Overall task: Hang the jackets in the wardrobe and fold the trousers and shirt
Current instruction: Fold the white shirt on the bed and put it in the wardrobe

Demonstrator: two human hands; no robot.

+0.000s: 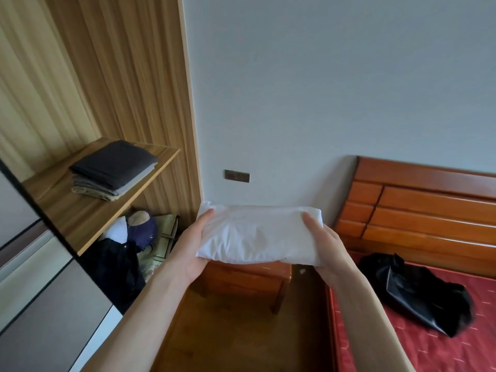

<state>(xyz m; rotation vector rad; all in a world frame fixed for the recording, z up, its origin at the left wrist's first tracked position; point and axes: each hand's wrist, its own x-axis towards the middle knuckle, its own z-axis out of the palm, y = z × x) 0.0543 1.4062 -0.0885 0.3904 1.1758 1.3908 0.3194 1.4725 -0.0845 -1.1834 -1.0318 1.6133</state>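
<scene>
I had the folded white shirt point(259, 234) up in the air at centre frame, one hand at each end. Left hand point(192, 245) cupped its left end, thumb on top, fingers underneath out of sight. Right hand point(326, 244) did the same on the right end, thumb over the top edge. Both were curled round cloth, not flat. Nothing was under the shirt but the nightstand point(241, 277) and floor, well below. The shelf point(88, 210) sat at left of frame with a stack of folded trousers point(112, 170) on it, dark pair on top. My guess was the shirt would go on or beside that stack. Main risk: the fold was held only by end grip, and the middle sagged slightly, so any twist or uneven squeeze on the swing left could let the layers slide open and I'd have to refold. Second risk: the stack sat near the shelf's front edge, so setting the shirt down off-centre or pushing it in could shove the trousers askew or tip the lot off. Third: the wardrobe side panel point(161, 103) stood just right of the shelf, and a wide swing could catch the shirt corner on it. A black jacket point(418, 291) lay crumpled on the red bed point(402, 353) at lower right, not hung yet. More dark clothes point(115, 267) sat under the shelf; I couldn't tell what they were.
</scene>
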